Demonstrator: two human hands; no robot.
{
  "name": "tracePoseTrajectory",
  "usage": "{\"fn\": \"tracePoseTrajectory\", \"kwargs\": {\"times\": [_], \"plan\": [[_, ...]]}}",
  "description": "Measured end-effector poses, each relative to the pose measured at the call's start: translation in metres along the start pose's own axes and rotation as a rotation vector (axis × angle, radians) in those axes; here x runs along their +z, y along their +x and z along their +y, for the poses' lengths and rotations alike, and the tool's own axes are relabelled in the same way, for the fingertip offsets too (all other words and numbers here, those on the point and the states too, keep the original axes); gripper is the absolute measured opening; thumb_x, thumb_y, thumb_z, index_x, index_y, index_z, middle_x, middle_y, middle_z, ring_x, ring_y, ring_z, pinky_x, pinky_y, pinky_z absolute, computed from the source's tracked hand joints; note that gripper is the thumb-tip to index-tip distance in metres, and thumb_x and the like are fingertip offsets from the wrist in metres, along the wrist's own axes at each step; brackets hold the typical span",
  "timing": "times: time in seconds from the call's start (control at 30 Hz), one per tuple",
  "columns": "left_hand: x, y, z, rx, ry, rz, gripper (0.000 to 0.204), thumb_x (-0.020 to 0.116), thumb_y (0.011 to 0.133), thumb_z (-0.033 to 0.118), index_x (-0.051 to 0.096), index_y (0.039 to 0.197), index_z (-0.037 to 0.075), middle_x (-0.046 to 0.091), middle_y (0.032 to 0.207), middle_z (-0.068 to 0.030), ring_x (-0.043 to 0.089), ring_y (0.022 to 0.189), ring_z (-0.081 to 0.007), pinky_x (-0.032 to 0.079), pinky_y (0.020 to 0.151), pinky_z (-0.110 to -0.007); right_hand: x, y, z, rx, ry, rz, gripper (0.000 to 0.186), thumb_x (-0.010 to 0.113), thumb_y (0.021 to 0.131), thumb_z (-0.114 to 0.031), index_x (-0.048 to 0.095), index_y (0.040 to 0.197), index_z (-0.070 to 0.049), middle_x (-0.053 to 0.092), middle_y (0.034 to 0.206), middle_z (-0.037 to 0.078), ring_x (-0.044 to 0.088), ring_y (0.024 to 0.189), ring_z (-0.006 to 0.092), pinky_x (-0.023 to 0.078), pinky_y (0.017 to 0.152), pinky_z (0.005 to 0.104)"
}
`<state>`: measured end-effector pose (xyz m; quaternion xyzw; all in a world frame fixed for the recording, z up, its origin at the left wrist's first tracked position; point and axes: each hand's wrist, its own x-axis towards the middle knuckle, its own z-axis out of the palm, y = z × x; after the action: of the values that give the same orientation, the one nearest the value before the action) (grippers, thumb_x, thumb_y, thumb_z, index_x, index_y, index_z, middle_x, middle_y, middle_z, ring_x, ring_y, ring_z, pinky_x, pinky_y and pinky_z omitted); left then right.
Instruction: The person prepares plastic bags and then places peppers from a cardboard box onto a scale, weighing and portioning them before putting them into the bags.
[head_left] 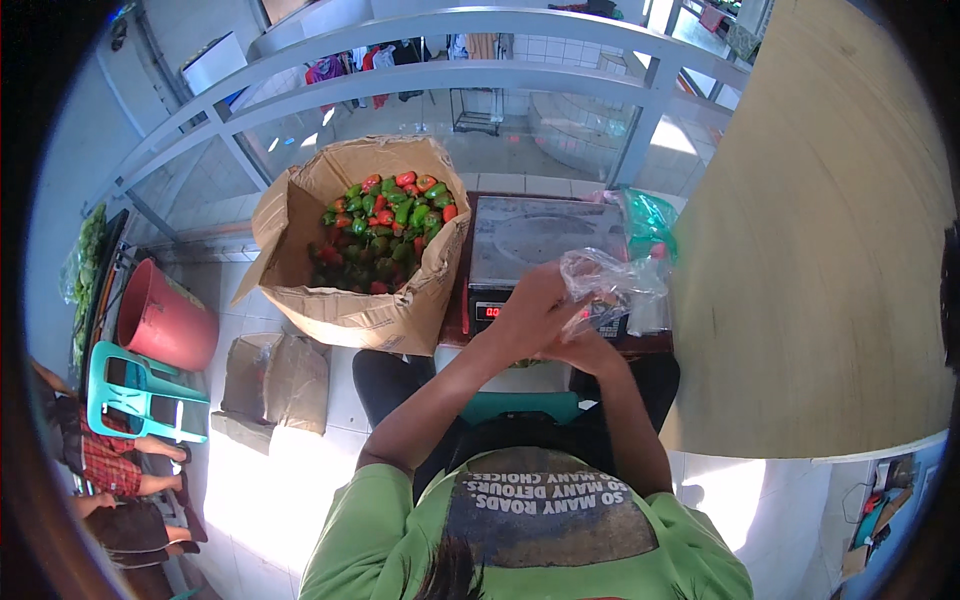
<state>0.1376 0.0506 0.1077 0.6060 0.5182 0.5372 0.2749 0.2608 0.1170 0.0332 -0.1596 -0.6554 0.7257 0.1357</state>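
Observation:
A clear plastic bag [625, 278] is bunched up in front of me, over the near right part of a weighing scale. My left hand [548, 292] is closed on the bag's left side. Just below and nearer to me, my right hand [585, 348] is closed at the bag's lower edge, its fingertips partly hidden. The weighing scale [530, 235] has a flat grey metal platform with nothing on it and a lit red display. To its left stands an open cardboard box [355, 318] with red and green peppers [385, 225] inside.
Green plastic bags [650, 222] lie at the scale's right, beside a curved wooden panel [820, 230]. A metal railing [440, 75] runs behind. On the left are a red bin [170, 315], a turquoise chair [125, 395], a small carton [270, 385] and people sitting.

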Motion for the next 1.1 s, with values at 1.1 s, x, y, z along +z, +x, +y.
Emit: {"fn": "tracePoseTrajectory", "kwargs": {"times": [1.1], "plan": [[0.028,-0.015,-0.095,-0.42,-0.503,-0.279,0.026,0.051,0.088,0.019,0.052,0.106,0.001,0.057,0.096,-0.0032,0.051,0.089,-0.0108,0.039,0.083,-0.027,-0.026,0.018,-0.034,0.17,0.157,0.37,0.02,0.05,0.087,-0.023,0.055,0.081,-0.005,0.054,0.072,0.003,0.051,0.061,0.0096,0.043,0.053,0.0227]]}}
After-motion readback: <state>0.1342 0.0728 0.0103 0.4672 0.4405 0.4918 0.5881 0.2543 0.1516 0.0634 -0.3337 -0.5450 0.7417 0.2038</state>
